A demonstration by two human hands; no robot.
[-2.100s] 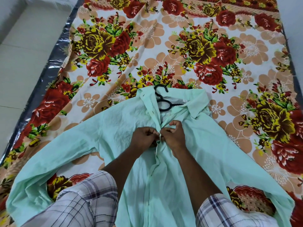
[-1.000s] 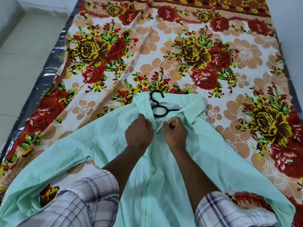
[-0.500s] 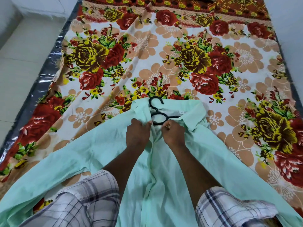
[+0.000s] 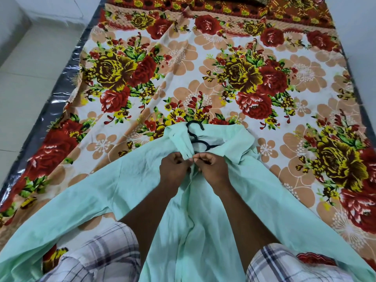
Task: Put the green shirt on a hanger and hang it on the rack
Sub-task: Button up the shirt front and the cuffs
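Note:
The pale green shirt [image 4: 130,186] lies spread front-up on the floral bedsheet, sleeves stretched out to both sides. A black hanger [image 4: 196,137] sits inside it, its hook poking out past the collar. My left hand [image 4: 175,169] and my right hand [image 4: 213,165] meet just below the collar. Each pinches one edge of the shirt's front placket, fingers closed on the cloth. The hanger's shoulders are hidden under the fabric.
A floral bedsheet [image 4: 234,64] covers the mattress, whose shiny dark edge [image 4: 59,92] runs along the left. Pale floor tiles [image 4: 30,68] lie beyond it. My knees in checked shorts [image 4: 97,255] frame the shirt's lower part. No rack is in view.
My hands have moved up the shirt front from the chest toward the collar, still pinching the placket edges together. The shirt and hanger have stayed in place.

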